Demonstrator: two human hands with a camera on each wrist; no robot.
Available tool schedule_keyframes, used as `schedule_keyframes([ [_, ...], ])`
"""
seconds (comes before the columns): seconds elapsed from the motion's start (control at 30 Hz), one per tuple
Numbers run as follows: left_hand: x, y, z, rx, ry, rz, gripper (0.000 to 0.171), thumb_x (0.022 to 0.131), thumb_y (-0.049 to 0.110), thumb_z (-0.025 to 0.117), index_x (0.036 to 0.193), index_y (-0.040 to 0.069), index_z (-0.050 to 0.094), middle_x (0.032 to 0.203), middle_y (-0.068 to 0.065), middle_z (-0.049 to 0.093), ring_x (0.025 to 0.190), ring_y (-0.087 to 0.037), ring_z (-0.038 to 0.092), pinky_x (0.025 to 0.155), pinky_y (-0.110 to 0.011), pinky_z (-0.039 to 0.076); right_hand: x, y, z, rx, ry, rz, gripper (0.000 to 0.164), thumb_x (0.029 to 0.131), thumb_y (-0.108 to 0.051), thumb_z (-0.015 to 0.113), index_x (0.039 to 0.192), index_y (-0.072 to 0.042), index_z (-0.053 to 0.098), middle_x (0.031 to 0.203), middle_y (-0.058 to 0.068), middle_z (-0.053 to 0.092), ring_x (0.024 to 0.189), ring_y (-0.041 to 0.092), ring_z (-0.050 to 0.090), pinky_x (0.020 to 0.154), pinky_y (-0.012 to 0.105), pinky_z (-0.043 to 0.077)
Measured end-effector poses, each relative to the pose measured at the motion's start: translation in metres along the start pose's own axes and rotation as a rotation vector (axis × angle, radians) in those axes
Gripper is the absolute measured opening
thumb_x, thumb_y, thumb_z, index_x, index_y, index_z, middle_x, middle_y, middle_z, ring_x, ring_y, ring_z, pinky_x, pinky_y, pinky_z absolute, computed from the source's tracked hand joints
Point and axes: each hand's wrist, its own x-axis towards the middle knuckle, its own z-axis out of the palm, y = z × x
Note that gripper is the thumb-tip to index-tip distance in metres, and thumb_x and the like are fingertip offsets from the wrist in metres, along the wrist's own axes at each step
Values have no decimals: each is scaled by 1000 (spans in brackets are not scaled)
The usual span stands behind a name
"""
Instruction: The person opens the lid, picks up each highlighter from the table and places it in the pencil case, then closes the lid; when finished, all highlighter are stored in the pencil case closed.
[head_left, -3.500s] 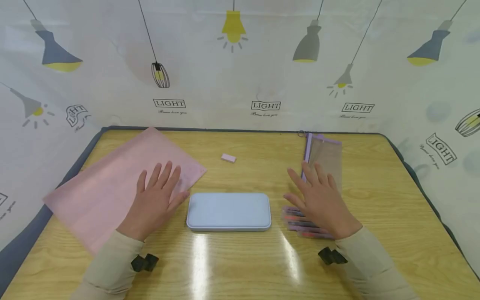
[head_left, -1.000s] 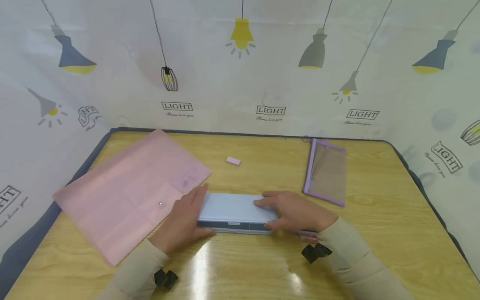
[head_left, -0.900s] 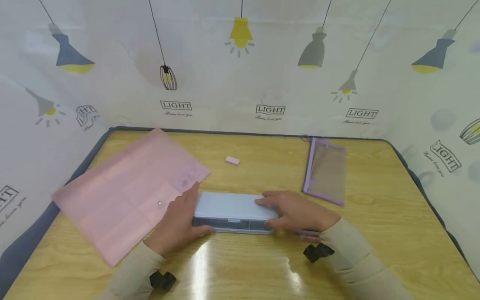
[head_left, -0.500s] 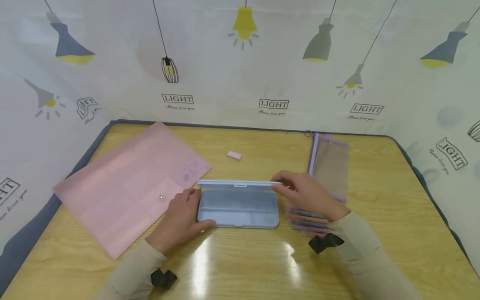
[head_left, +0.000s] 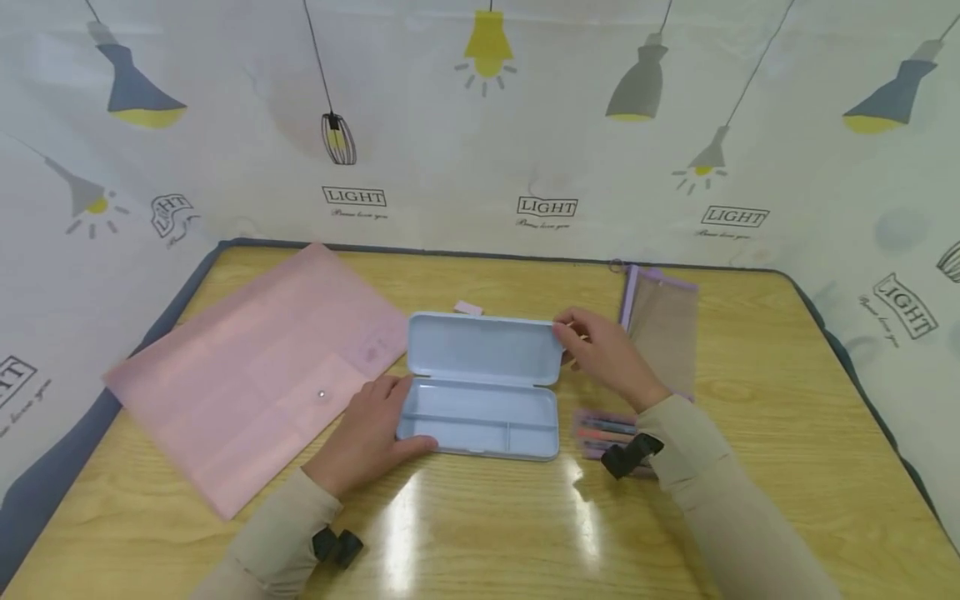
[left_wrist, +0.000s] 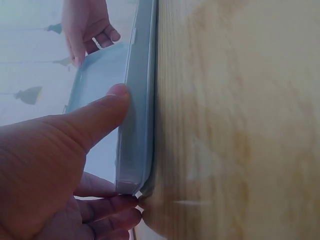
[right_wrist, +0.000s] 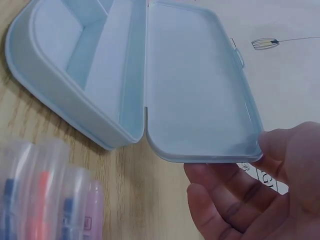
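Lid (head_left: 483, 348) swung farther back | blue pencil case (head_left: 487, 404) midway between left, right edges of table (head_left: 487, 537) | left hand (head_left: 367, 429) clamped on case end, right hand (head_left: 609, 357) pinching lid corner | risk: slack left grip, case tips

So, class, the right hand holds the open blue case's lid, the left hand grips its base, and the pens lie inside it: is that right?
Not quite: the pens lie on the table, right of the blue case, as the head view shows. The right hand holds the lid, and the left hand grips the base.
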Motion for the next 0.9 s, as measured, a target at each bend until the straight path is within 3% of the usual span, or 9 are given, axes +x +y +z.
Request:
schedule_keyframes([
  [0.27,0,3,-2,25,-10,7,85,81,42,78,140,-8,44,124,-23,56,113,-35,52,94,-50,43,6,4,-2,68,-40,55,35,103,-37,49,120,-8,60,108,18,67,90,32,69,76,44,57],
  [0.47,1,6,-5,62,-25,18,85,81,43,78,138,-9,45,122,-24,56,111,-36,51,92,-51,43,-8,6,-10,103,-45,32,40,100,-39,56,125,-9,58,114,15,65,99,34,67,82,46,56],
  [0.7,2,7,-6,101,-49,4,85,81,45,77,138,-10,45,125,-25,55,113,-37,50,92,-50,43,-43,19,-30,-185,1,-58,32,97,-29,62,119,-6,63,107,9,69,93,23,65,82,38,52],
  [0.9,2,7,-5,112,-43,18,85,82,45,77,137,-11,44,124,-26,55,111,-38,51,90,-50,43,-71,40,-43,-383,-101,-85,16,94,-16,66,106,-6,69,91,0,68,81,12,60,72,31,51],
])
